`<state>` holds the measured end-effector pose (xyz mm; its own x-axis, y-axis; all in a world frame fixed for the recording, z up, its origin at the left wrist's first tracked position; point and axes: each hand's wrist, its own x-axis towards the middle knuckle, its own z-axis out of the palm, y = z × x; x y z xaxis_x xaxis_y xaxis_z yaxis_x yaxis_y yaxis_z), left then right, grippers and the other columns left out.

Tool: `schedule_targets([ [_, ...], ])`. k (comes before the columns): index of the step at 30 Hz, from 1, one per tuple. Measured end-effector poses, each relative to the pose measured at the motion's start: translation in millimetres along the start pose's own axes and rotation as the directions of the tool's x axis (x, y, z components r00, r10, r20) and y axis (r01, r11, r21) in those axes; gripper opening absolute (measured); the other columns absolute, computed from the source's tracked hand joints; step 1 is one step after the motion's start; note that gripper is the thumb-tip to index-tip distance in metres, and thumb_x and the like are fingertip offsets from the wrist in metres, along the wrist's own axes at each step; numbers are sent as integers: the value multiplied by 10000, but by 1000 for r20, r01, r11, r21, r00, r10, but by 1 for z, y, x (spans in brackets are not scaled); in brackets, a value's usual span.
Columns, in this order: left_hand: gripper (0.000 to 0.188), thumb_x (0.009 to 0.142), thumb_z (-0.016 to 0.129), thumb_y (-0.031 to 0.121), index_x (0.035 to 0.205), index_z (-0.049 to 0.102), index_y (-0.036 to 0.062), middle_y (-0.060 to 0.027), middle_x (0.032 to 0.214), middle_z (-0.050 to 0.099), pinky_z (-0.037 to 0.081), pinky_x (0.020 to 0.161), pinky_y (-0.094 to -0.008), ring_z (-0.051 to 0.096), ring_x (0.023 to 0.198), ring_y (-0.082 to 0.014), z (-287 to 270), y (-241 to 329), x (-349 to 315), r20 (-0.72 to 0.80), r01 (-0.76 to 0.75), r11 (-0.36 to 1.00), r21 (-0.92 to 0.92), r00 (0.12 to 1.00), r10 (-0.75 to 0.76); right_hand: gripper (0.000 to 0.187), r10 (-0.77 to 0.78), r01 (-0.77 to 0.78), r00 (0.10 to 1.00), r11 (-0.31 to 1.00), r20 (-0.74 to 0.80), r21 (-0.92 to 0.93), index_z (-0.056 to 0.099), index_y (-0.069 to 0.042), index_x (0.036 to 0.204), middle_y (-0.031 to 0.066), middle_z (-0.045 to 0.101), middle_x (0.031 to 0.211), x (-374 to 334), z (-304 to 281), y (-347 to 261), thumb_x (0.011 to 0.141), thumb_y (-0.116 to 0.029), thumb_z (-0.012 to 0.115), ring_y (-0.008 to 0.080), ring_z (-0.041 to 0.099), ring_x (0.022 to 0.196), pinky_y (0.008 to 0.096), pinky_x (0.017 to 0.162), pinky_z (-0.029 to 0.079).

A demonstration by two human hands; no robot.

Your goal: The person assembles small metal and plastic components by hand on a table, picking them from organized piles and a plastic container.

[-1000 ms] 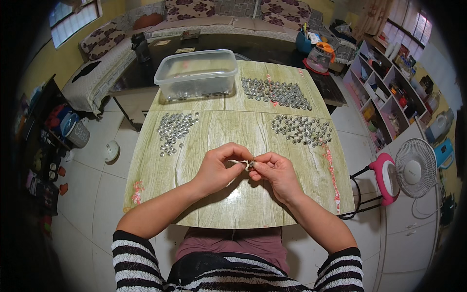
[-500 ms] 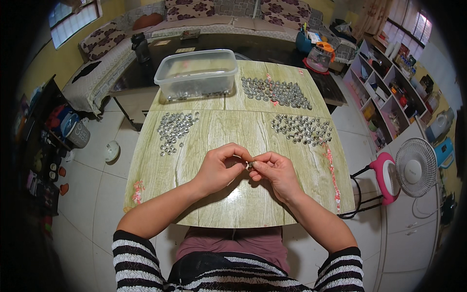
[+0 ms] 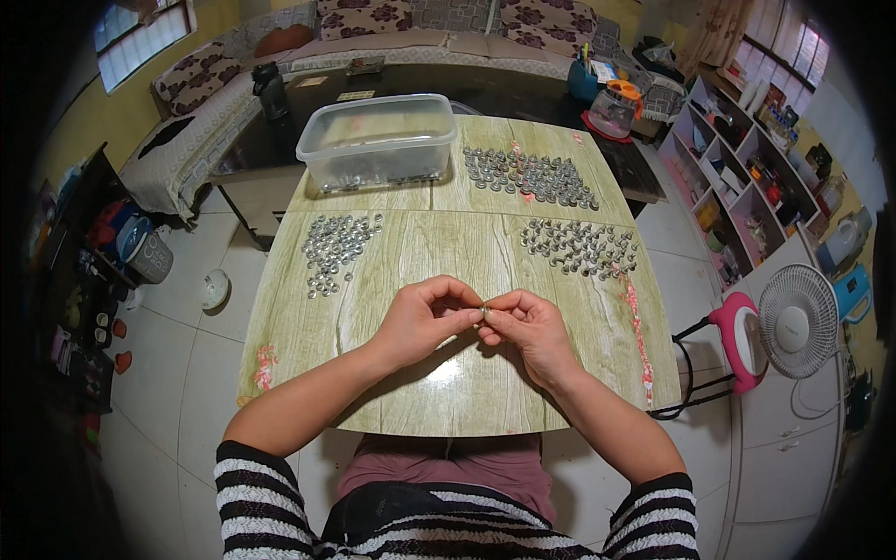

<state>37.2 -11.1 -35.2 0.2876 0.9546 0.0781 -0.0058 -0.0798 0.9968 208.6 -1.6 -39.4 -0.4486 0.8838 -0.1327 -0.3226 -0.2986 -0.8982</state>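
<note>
A: Where's the piece (image 3: 483, 314)?

B: At the fingertips, between the left hand (image 3: 422, 317) and the right hand (image 3: 530, 334), over the near half of the worktop (image 3: 457, 406). So it lies just right of one hand and just left of the other.

A: Which is nearer?

B: Neither; both touch it.

A: And each grip?

B: Both are pinching the piece, thumb against forefinger, one from each side.

A: Its long axis?

B: Can't tell. It's tiny and mostly covered by the fingers.

A: Counts, then?

B: Two hands, one box (image 3: 373, 172) at the far left, and three groups of small metal parts: the left group (image 3: 342, 245), the near right group (image 3: 579, 248) and the far right group (image 3: 532, 177).

A: How many in each?

B: Dozens, too crowded to number singly. Whether the held piece is one part or two together, I can't tell.
</note>
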Motion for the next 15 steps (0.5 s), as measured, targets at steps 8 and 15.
schedule_targets([
  [8, 174, 730, 583, 3, 886, 510, -20, -47, 835, 536, 452, 719, -231, 531, 787, -98, 5, 5, -1, -32, -86, 995, -55, 996, 84, 122, 4, -4, 1000, 999, 7, 53, 496, 25, 867, 84, 576, 720, 0, 0, -2, 784, -55, 536, 104, 559, 595, 188, 541, 472],
  [15, 181, 728, 591, 33, 890, 523, -11, -47, 821, 552, 454, 665, -200, 544, 741, -85, 4, -4, -1, -59, -182, 982, -56, 982, 179, 105, 18, -18, 1000, 1000, -3, 17, 503, 13, 848, 83, 580, 715, 0, 1, -4, 791, -71, 529, 105, 563, 584, 211, 536, 482],
])
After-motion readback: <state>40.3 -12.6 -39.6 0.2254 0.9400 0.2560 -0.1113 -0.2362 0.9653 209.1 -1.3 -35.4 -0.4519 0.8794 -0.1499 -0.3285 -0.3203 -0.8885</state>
